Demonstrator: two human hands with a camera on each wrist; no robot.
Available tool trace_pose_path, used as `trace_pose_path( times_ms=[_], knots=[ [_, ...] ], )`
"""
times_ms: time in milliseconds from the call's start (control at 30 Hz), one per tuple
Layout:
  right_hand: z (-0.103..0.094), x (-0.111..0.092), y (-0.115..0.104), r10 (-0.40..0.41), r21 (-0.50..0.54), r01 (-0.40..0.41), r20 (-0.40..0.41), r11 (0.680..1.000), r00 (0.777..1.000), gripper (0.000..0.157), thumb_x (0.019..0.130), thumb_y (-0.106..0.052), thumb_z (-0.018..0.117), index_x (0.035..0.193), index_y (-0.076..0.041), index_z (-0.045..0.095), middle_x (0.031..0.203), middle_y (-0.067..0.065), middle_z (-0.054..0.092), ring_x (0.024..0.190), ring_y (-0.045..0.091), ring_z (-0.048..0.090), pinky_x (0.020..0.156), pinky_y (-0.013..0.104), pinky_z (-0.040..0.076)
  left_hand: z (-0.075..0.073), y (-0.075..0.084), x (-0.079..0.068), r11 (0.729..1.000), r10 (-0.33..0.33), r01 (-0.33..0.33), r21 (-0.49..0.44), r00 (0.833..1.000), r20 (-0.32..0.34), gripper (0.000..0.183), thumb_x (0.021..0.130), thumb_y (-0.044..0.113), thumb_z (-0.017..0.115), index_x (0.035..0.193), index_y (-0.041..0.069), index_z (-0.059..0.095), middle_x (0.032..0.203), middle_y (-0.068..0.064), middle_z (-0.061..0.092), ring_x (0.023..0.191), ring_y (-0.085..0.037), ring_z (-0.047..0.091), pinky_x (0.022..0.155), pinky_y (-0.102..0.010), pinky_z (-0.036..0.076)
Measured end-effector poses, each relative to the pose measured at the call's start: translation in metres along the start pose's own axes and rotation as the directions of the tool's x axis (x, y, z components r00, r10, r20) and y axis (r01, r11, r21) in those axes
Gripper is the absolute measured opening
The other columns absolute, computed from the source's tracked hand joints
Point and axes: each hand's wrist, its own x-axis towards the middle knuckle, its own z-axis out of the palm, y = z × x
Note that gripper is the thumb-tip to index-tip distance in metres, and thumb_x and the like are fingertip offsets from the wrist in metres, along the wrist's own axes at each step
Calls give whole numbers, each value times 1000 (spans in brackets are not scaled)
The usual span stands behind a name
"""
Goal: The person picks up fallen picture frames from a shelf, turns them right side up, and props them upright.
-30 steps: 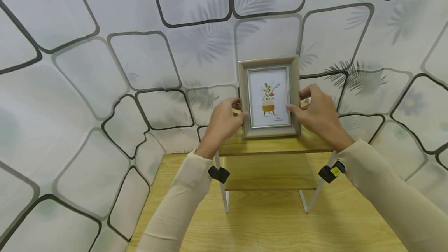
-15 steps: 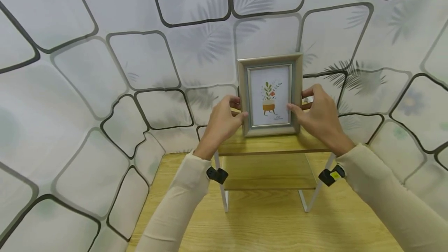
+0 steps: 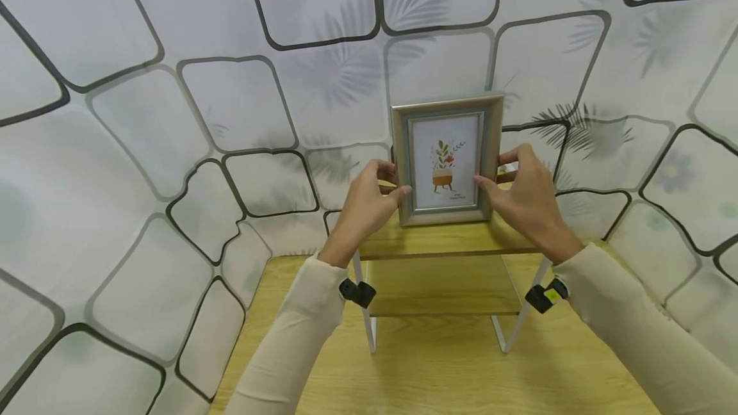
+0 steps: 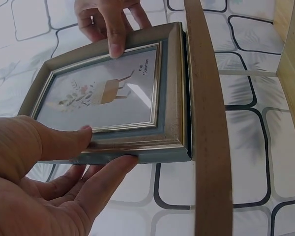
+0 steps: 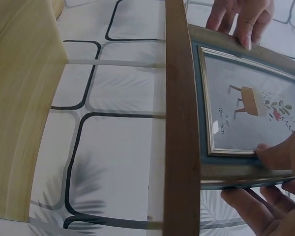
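Observation:
A picture frame (image 3: pixel 446 218) with a champagne-coloured border and a potted-plant print stands on the top board (image 3: pixel 450 242) of a small two-tier shelf, slightly turned. My left hand (image 3: pixel 371 203) grips its left side, thumb on the front and fingers behind the edge. On the opposite side my right hand (image 3: pixel 527 194) pinches the border the same way, its thumb reaching the inner rim. In the left wrist view the picture frame (image 4: pixel 169 98) has its lower edge close to the board's front edge (image 4: pixel 209 118). The back of the frame is hidden.
Below the top board is a lower wooden shelf (image 3: pixel 444 287), carried on white metal legs (image 3: pixel 369 332). Patterned fabric walls (image 3: pixel 340 95) enclose the shelf at the back and sides. Wood-patterned floor (image 3: pixel 432 376) lies in front.
The picture frame has turned and leaned a little, its upper right corner shifting right. Both hands have kept their hold on its sides. The head view has tipped slightly.

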Motion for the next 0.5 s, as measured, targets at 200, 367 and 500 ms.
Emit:
trace_pose_path(
  times_ms=[200, 367, 500],
  knots=[
    [0, -2, -1, -4, 13, 4, 6, 1000, 1000, 47, 89, -9, 79, 117, 13, 48, 118, 30, 58, 90, 49, 69, 69, 60, 56, -1, -3, 0, 1000, 23, -23, -5, 1000, -9, 39, 97, 15, 71, 131, 3, 56, 119, -9, 61, 110, -26, 66, 85, -35, 57],
    [0, -4, -2, -10, 12, 10, 3, 1000, 1000, 48, 89, -9, 79, 117, 13, 47, 118, 30, 58, 91, 50, 68, 70, 60, 56, -2, -4, 0, 999, 32, -32, -8, 999, -3, 39, 97, 14, 71, 131, 3, 55, 119, -8, 61, 111, -26, 65, 86, -35, 57],
    [1, -5, -1, -16, 6, 16, -7, 1000, 1000, 47, 88, -8, 80, 115, 13, 47, 116, 29, 57, 91, 49, 68, 69, 59, 56, -2, -4, 0, 999, 31, -31, -7, 1000, 5, 39, 97, 14, 71, 131, 3, 55, 120, -8, 60, 113, -27, 65, 89, -37, 56]
  ],
)
